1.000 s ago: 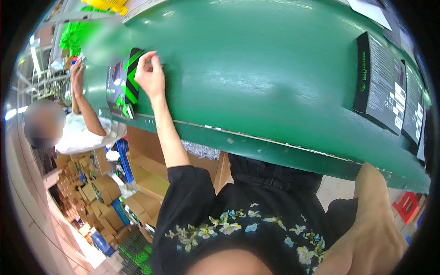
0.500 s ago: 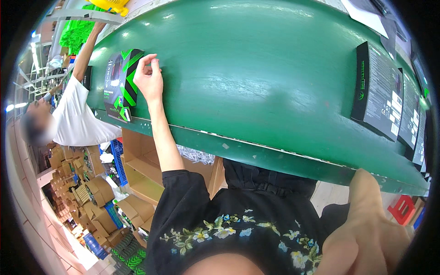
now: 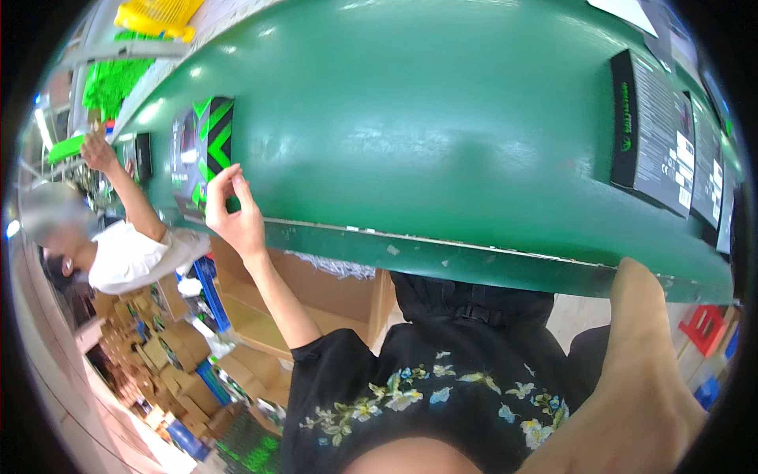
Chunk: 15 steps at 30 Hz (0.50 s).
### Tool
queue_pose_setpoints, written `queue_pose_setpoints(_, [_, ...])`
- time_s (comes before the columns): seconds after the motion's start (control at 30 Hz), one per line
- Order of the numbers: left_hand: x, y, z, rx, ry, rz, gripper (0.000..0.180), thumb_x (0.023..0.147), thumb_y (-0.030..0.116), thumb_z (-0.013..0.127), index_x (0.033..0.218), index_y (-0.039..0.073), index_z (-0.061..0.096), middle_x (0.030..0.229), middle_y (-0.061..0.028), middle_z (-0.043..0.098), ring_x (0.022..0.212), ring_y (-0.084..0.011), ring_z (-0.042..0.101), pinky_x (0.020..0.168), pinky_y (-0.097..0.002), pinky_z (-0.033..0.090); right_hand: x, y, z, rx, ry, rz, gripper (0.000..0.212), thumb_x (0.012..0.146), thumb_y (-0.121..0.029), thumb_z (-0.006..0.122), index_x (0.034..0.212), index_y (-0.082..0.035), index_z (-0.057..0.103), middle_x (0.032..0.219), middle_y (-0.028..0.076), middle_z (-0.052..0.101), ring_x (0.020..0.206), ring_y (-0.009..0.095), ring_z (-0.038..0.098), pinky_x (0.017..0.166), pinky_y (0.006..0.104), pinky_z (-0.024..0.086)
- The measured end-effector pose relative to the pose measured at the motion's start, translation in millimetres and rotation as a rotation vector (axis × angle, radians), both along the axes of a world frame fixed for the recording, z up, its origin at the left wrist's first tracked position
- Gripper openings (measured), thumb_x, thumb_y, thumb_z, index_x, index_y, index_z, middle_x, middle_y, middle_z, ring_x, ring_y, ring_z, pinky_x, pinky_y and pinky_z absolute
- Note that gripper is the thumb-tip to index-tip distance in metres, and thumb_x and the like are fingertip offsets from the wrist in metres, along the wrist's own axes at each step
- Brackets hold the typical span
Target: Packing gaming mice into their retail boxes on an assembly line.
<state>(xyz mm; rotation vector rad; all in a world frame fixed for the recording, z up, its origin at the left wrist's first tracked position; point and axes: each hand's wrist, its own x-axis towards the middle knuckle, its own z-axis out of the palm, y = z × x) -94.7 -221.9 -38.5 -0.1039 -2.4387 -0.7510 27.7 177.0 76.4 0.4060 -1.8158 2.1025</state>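
Observation:
My left hand point(image 3: 235, 212) hovers by the near edge of the green table, its fingers curled and the thumb tip close to the index fingertip in a pinch. Whatever the pinch holds, if anything, is too small to make out. Just beyond it a black and grey retail box point(image 3: 189, 154) with green chevrons lies on the table; the hand overlaps the box's lower corner. My right arm looms large and blurred at the lower right, bent up close to the camera. Of my right hand point(image 3: 628, 426) only a smooth broad part shows; its fingers are hidden.
Several dark boxes point(image 3: 651, 134) lean in a row at the table's right end. A co-worker in a white shirt point(image 3: 130, 257) stands at the left, one arm raised. Below the table's edge sits an open cardboard box point(image 3: 300, 304) with shredded paper. A red stool point(image 3: 703, 330) stands at right.
My left hand has drawn back toward me and left, from beside the chevron box to its near corner. The co-worker's arm has lowered. My right arm has shifted slightly, and the view has tilted.

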Motion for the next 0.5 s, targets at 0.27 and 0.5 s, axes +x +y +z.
queue_pose_setpoints(0.27, [22.8, -5.7, 8.4, -0.167, -0.027, 0.008, 0.014, 0.084, -0.004, 0.063, 0.096, 0.003, 0.068, 0.094, -0.0105, 0.068, 0.085, -0.0238, 0.064, 0.073, -0.0322, 0.05, -33.0, 7.8, -4.5, 0.025, 0.119, 0.208, 0.036, 0.096, -0.04, 0.054, 0.091, -0.005, 0.058, 0.084, 0.009, 0.062, 0.068, 0.024, 0.059, 0.059, 0.0332, 0.04])
queue_pose_setpoints(0.5, [44.0, -31.0, 26.3, -0.585, -0.102, 0.318, 0.081, 0.077, 0.022, 0.072, 0.148, 0.013, 0.034, 0.145, -0.0169, 0.039, 0.138, -0.0372, 0.029, 0.11, -0.0533, 0.022, -50.3, -14.9, -7.1, -0.058, 0.251, 0.279, 0.035, 0.095, -0.039, 0.057, 0.091, -0.004, 0.059, 0.082, 0.009, 0.063, 0.066, 0.024, 0.059, 0.059, 0.0316, 0.04])
